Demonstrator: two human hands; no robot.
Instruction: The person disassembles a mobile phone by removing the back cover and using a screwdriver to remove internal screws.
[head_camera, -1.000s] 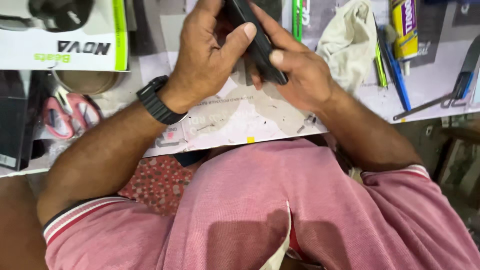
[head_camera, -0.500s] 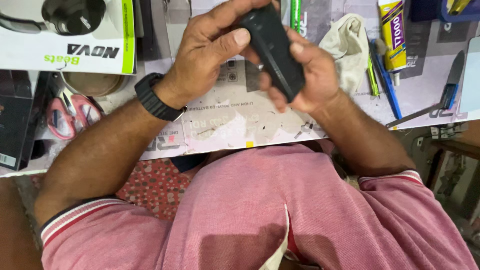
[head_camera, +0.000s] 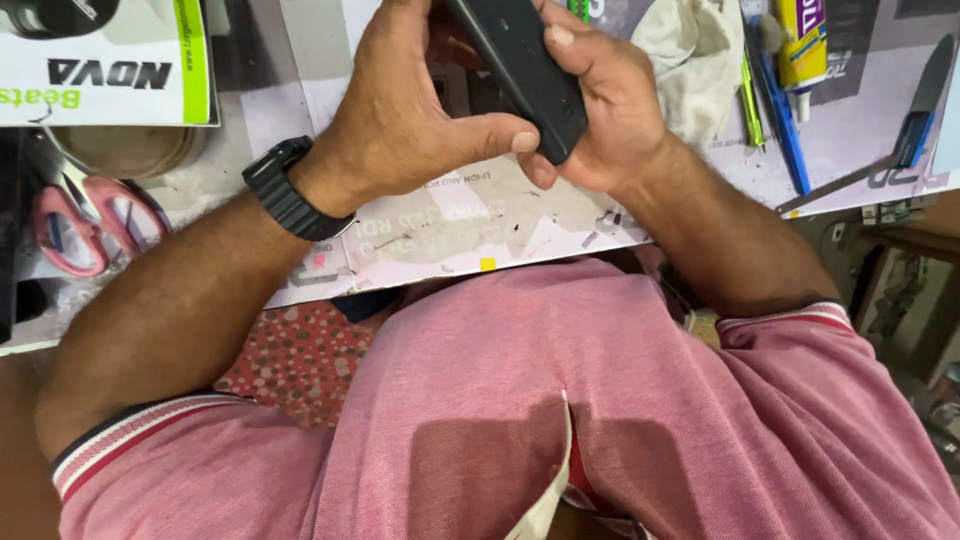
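From my remote seat I see the black slab-like device (head_camera: 520, 70) held tilted above the desk (head_camera: 450, 225) between 2 hands, the left hand (head_camera: 410, 120) with its thumb pressed on the lower edge and the right hand (head_camera: 610, 110) with its fingers (head_camera: 560, 40) curled tight around the far side; I judge it could slip or flex if the thumb pushes too hard, because only fingertips grip it. Close around lie a crumpled cloth (head_camera: 690, 50), a glue tube (head_camera: 800, 40), blue tools (head_camera: 780, 130) and pink scissors (head_camera: 85, 230), crowding any spot to set it down.
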